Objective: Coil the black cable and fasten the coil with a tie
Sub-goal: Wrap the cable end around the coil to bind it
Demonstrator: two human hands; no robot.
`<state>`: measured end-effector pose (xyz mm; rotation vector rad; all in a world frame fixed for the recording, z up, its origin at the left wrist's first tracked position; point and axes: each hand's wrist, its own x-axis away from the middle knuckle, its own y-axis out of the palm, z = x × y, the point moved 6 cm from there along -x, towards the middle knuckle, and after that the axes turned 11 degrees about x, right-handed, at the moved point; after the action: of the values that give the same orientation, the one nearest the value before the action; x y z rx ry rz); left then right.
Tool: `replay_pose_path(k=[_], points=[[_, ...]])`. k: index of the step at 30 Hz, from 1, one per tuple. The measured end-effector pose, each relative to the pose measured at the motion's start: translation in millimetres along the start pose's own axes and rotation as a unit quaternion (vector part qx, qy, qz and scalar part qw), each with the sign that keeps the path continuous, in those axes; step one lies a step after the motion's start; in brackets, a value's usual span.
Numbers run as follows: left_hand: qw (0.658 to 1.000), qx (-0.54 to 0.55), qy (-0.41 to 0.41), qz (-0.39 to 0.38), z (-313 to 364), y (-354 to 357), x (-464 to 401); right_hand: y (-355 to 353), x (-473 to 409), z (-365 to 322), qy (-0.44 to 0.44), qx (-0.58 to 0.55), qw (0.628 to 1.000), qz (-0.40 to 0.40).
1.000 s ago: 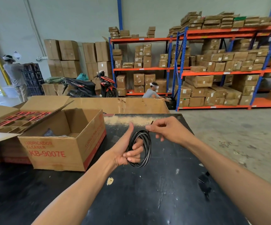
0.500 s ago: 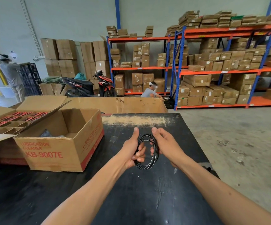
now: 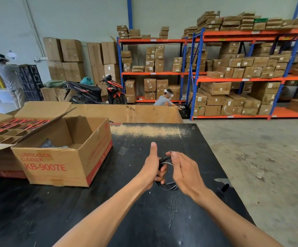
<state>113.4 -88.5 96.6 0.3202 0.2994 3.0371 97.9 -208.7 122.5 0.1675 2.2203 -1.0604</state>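
Black cable coiled over bench, clasped in left grip; right grip pinching its end; tie needed next.

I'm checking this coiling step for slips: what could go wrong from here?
1. The left hand holds the black cable coil with its thumb raised; a loose grip could let loops spring apart.
2. The right hand pinches something small at the coil's top; if dropped, it may vanish against the black table.
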Motion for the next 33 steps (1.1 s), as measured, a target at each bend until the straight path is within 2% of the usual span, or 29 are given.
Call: replay_pose_path(k=[5, 10, 16, 19, 22, 24, 33], points=[[1.0, -0.008, 0.004, -0.012, -1, -1, 0, 6, 9, -2, -0.045, 0.013, 0.997, -0.055], [0.999, -0.033, 0.005, -0.035, -3, -2, 2, 8, 11, -3, -0.066, 0.038, 0.994, -0.073], [0.999, -0.017, 0.04, 0.024, 2, -8, 1, 9, 6, 0, -0.041, 0.088, 0.992, -0.083], [0.996, 0.007, 0.087, -0.018, 6, -9, 4, 6, 0, 3, -0.048, 0.109, 0.99, -0.081], [0.978, -0.057, 0.183, -0.085, 14, -12, 15, 4, -6, 10, -0.035, 0.087, 0.993, -0.075], [0.955, -0.126, 0.242, -0.119, 19, -11, 25, 5, -11, 11, -0.032, 0.076, 0.992, -0.1], [0.882, -0.302, 0.352, -0.087, 36, -16, 35, 2, -15, -1, -0.012, 0.029, 0.953, -0.301]])
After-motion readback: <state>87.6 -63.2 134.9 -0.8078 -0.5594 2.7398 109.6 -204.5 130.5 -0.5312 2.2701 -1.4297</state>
